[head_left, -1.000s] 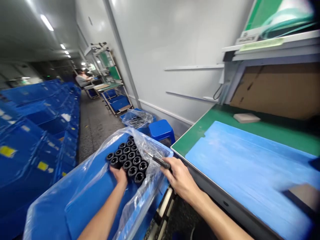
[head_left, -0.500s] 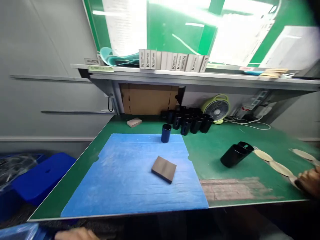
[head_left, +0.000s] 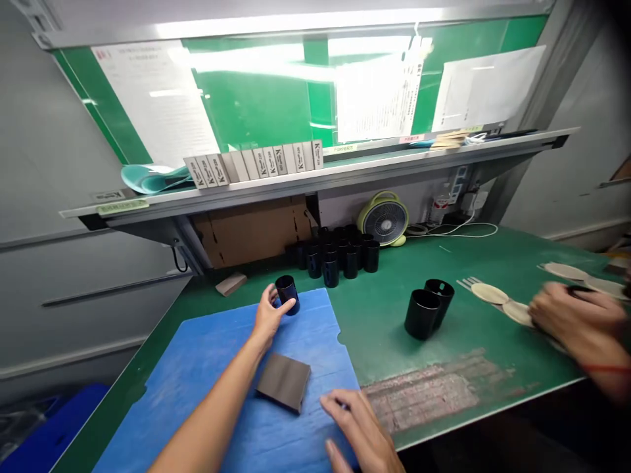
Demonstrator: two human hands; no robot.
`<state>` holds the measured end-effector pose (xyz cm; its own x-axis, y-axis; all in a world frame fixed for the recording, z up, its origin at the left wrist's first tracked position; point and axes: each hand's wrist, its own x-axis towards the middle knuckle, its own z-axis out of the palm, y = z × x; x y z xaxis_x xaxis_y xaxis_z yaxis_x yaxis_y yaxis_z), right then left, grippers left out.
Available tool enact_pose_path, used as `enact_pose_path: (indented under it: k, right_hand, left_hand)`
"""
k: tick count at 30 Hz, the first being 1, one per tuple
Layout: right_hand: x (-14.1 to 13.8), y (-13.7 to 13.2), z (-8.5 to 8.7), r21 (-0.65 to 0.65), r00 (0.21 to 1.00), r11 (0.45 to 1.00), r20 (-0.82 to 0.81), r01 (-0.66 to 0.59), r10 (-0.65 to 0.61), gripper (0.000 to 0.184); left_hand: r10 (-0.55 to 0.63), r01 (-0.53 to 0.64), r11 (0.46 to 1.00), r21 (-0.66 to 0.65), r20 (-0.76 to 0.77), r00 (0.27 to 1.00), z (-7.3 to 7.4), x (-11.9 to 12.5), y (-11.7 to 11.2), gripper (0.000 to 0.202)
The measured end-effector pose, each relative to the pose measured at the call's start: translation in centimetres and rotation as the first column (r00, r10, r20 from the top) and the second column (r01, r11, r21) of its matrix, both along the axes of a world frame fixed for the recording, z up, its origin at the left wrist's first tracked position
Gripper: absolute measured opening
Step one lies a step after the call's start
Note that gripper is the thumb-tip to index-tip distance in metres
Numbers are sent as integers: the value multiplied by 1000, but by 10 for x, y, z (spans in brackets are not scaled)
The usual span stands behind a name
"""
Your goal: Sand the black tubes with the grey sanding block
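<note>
**Left hand (head_left: 269, 318) is holding a black cup (head_left: 291, 290) near the far edge of a blue sheet (head_left: 162, 401)**

The left hand is reaching forward across the sheet, its fingers curling round one side of the cup while the thumb is pressing on the front. The cup is standing upright with its mouth facing up, and its base is appearing to rest on the sheet. Nearer the person, a grey block (head_left: 284, 383) is lying flat between the left forearm and the right hand (head_left: 363, 430). That right hand is hovering low over the near part of the sheet, slightly blurred; its thumb and fingers are spreading apart and holding nothing visible.

The sheet is lying on a green table (head_left: 389, 289). Behind the cup and to its right, a cluster of black cups (head_left: 331, 269) is standing close together beside a fan (head_left: 386, 223). Two more cups (head_left: 422, 316) are standing side by side farther right. A pale block (head_left: 231, 284) is lying beyond the sheet, to the left. At the right edge, another person's hands (head_left: 566, 315) are showing blurred near pale oval pieces (head_left: 490, 293).
</note>
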<state>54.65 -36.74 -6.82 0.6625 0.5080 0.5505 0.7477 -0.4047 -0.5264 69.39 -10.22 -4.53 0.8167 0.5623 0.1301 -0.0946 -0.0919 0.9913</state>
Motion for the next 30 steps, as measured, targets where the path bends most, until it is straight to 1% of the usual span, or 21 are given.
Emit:
enact_pose_path:
  k: [1,2,3,5,7,8,9,11,12,13,15,16,17,18,19,20,21,23,25,28,30]
  right_hand:
    - [10,2,2,-8,1000,1000,1,-14,14,54]
    - [18,8,4,-25,1000,999,0,-30,30,55]
    - [25,16,6,-49,999,998,-6,-47,47,59]
    - [34,40,10,-103,997,991,-33,-80,77,71]
    - [38,66,13,-158,993,981,-66,-112,103,82]
    - [38,78,14,-189,990,973,-77,-131,118,82]
    - [39,86,15,-220,987,964,-80,-151,137,78]
    - [42,89,16,-256,982,949,-76,-185,171,66]
    - [46,83,16,-247,982,951,-80,-185,170,61]
    - [51,72,17,-212,984,963,-98,-166,148,58]
    - [64,39,21,-55,972,996,-225,-77,63,56]
    - [70,20,25,59,937,998,-347,-15,35,56]
    - [75,3,31,184,871,982,-487,37,58,57]
    - [77,-12,37,314,775,946,-617,84,136,57]
    - [78,-23,44,436,658,890,-710,132,250,57]
    - [77,-30,50,537,536,823,-757,184,374,56]
    - [74,-33,56,610,424,755,-765,239,484,55]
    - [67,-29,61,679,257,644,-732,353,631,54]
    - [63,-20,60,691,155,569,-685,445,712,51]
    - [64,-6,54,711,104,477,-605,517,789,47]
    - [66,-1,50,711,72,447,-570,542,819,46]
  left_hand:
    - [-5,5,1000,-5,32,999,-1,6,-5,74]
    - [-8,8,1000,-8,56,998,0,5,-8,64]
    - [-8,10,1000,-22,72,997,3,-2,-9,57]
    - [-1,13,992,-123,101,995,14,-30,-11,50]
    - [-3,32,959,-281,101,995,27,-69,-13,47]
    - [-8,32,943,-331,76,997,33,-89,-15,47]
    - [-21,33,939,-342,40,999,38,-109,-17,46]
    - [-28,19,957,-290,-25,999,44,-145,-22,46]
    - [-16,3,970,-243,-50,999,44,-161,-25,46]
    - [10,-24,983,-183,-74,997,44,-175,-28,46]
    - [64,-69,997,-34,-140,988,39,-195,-34,49]
    - [71,-64,997,45,-178,981,36,-201,-37,51]
    - [70,-47,992,117,-207,976,33,-205,-41,53]
    - [61,-21,984,175,-224,973,30,-207,-46,55]
    - [51,1,976,218,-230,972,27,-207,-51,55]
    - [44,15,968,249,-230,972,24,-205,-56,54]
    - [43,20,963,270,-228,973,22,-203,-62,51]
    - [34,34,958,286,-229,973,17,-197,-72,46]
    - [-2,66,963,263,-236,972,12,-192,-78,45]
    - [-52,88,976,202,-179,982,6,-189,-79,50]
    - [-93,104,989,107,-105,990,2,-186,-76,51]
